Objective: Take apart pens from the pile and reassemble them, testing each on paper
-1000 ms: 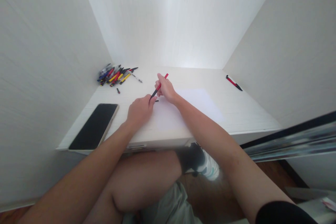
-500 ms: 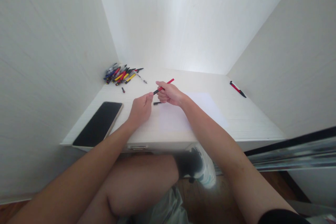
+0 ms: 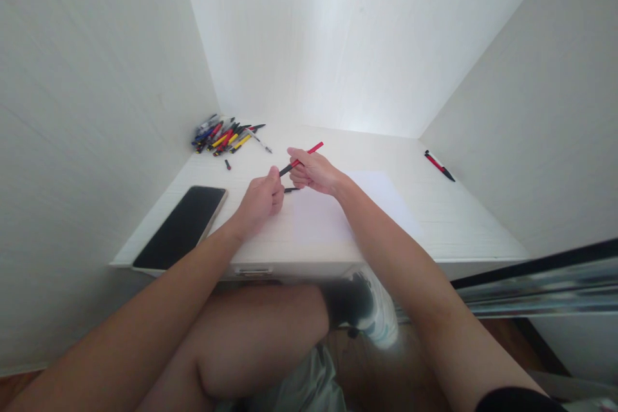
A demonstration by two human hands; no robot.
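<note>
Right hand fingers pinch 1 red pen. Long axis diagonal above the desk; black tip points toward left hand, fingers curled (grip on tip unclear).

Right upper arm: black sleeve, only its rounded hem in frame, at 5 o'clock. Forearms uncovered down to left hand and right hand. Shorts: pale grey-green, soft creased fabric, at 6 o'clock; thigh and knee above them uncovered. Foot, at 5 o'clock of frame centre: black sock, then white shoe with a faint mint tint. Shoe detail is blurred.
</note>
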